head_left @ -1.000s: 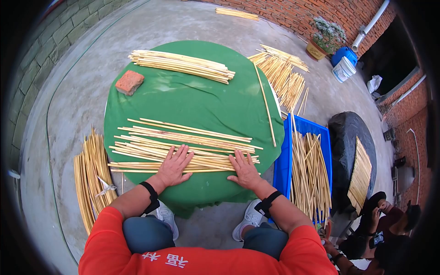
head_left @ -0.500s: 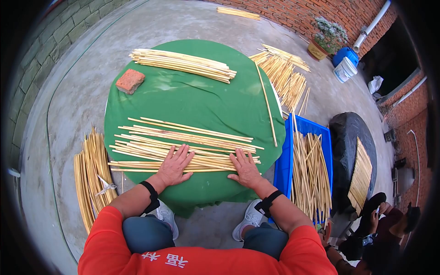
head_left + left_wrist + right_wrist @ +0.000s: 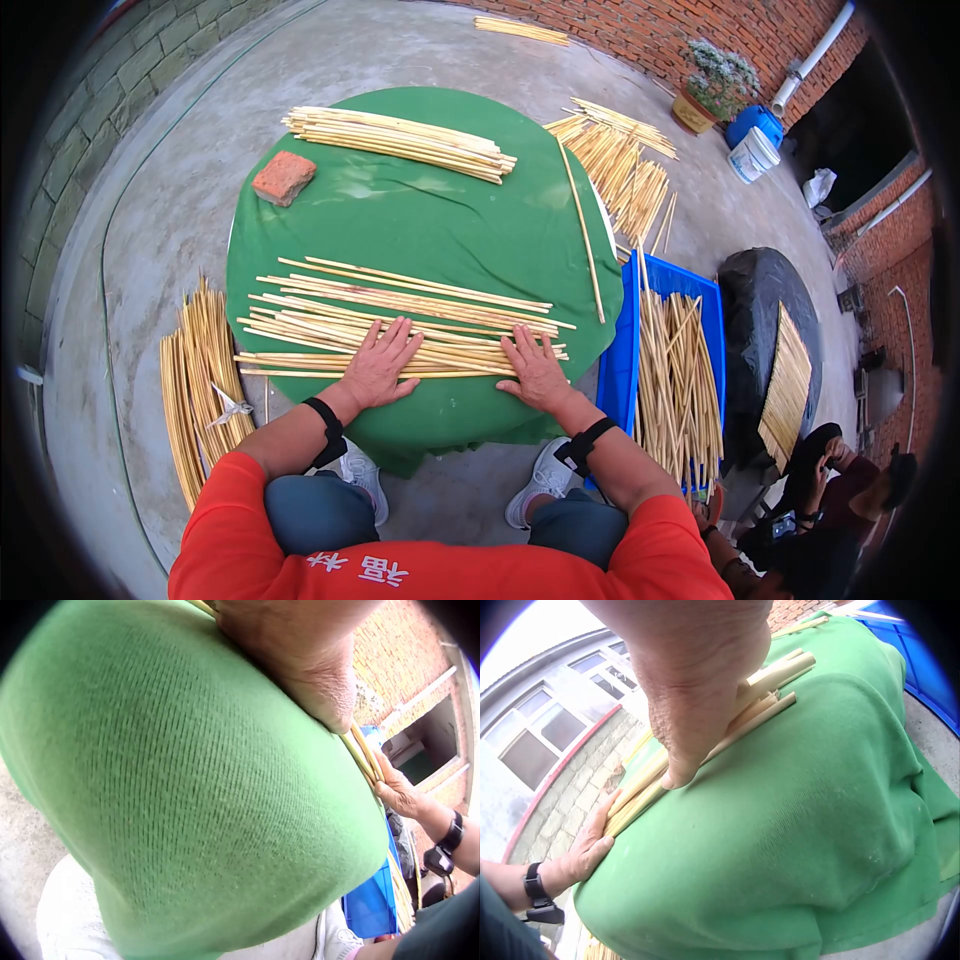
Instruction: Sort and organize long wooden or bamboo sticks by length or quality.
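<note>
On the green cloth (image 3: 420, 225) of a round table lies a loose spread of pale thin sticks (image 3: 300, 318), side by side near the front edge. My left hand (image 3: 380, 368) rests on the sticks left of their middle, fingers extended and spread. Toward their right ends lies my right hand (image 3: 537, 372), also with extended fingers. In the left wrist view the left thumb (image 3: 330, 697) reaches down beside the nearest sticks. The right wrist view has the right thumb (image 3: 682, 761) along the near side of the sticks, with several cut ends showing past the hand.
A stick bundle (image 3: 400, 143) lies at the table's far side, near a brick (image 3: 284, 179). One single stick (image 3: 580, 230) lies at the right edge. Beside the table stand a blue crate (image 3: 620, 370) of sticks and a tied bundle (image 3: 203, 380). People sit at lower right.
Both hands stay in place on the sticks, which show no visible shift. A person at lower right has moved their arms slightly.
</note>
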The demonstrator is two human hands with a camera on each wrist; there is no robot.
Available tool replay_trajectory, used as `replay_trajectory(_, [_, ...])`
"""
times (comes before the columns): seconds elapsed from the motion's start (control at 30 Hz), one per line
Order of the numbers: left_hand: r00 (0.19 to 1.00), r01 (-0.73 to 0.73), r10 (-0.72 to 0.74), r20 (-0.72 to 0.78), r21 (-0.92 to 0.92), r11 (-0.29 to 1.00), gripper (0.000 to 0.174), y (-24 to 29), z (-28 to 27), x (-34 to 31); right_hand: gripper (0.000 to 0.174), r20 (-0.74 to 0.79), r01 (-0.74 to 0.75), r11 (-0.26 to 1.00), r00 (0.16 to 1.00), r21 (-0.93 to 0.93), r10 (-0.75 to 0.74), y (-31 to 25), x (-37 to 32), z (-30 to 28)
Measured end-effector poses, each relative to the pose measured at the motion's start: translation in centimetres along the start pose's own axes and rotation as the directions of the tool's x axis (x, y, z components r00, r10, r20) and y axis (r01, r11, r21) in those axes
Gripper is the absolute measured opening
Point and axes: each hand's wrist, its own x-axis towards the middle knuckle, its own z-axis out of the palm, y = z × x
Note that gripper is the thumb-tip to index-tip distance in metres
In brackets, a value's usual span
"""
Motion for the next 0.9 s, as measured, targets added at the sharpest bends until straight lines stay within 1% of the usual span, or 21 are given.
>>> replay_trajectory(0.27, [1.0,0.0,0.0,-0.002,0.001,1.0,0.076,-0.1,0.1,0.0,0.08,0.019,-0.008,1.0,1.0,0.017,0.007,0.2,0.4,-0.4])
replay_trajectory(0.33, [1.0,-0.002,0.002,0.012,0.0,1.0,0.076,-0.2,0.2,0.0,0.073,0.012,-0.015,0.997,1.0,0.076,0.014,0.3,0.6,-0.4])
replay_trajectory(0.37, [1.0,0.001,-0.001,0.011,0.002,1.0,0.076,-0.2,0.2,-0.1,0.073,0.011,-0.011,0.997,1.0,0.077,0.011,0.5,0.7,-0.2])
replay_trajectory(0.43, [1.0,-0.01,0.01,-0.027,-0.027,1.0,0.075,-0.3,0.4,-0.1,0.055,-0.112,-0.012,0.978,0.993,0.21,0.036,0.9,0.9,0.5])
replay_trajectory(0.47, [1.0,-0.008,0.008,-0.027,-0.028,1.0,0.075,-0.3,0.5,-0.1,0.055,-0.111,-0.01,0.978,0.993,0.21,0.034,1.1,0.9,1.0])
replay_trajectory(0.53, [1.0,-0.007,0.007,-0.021,-0.02,1.0,0.075,-0.2,0.4,-0.2,0.032,-0.251,0.005,0.946,0.965,0.323,0.08,1.1,1.0,1.3])
replay_trajectory(0.57, [1.0,-0.006,0.006,-0.022,-0.021,1.0,0.075,-0.2,0.4,-0.2,0.032,-0.25,0.006,0.947,0.965,0.322,0.079,1.1,1.1,1.5])
replay_trajectory(0.63, [1.0,-0.009,0.008,-0.022,-0.029,1.0,0.074,-0.2,0.5,-0.2,0.019,-0.315,0.011,0.951,0.945,0.31,0.092,1.0,1.3,1.4])
replay_trajectory(0.77, [1.0,-0.019,0.018,-0.019,-0.006,1.0,0.073,-0.1,0.4,-0.3,0.015,-0.308,0.003,0.964,0.948,0.267,0.083,0.7,2.0,0.5])
replay_trajectory(0.83, [1.0,0.001,-0.002,-0.013,-0.023,1.0,0.073,-0.1,0.4,-0.2,0.012,-0.308,-0.003,0.984,0.95,0.176,0.058,0.7,2.0,0.9])
replay_trajectory(0.87, [0.999,-0.042,0.042,-0.002,-0.038,0.998,0.073,-0.2,0.4,0.0,0.012,-0.366,0.027,0.989,0.93,0.147,0.029,0.8,2.1,1.4])
replay_trajectory(0.9, [1.0,-0.022,0.021,-0.016,-0.021,1.0,0.073,-0.2,0.6,0.0,0.015,-0.386,0.037,0.993,0.923,0.108,0.008,0.8,2.0,0.9])
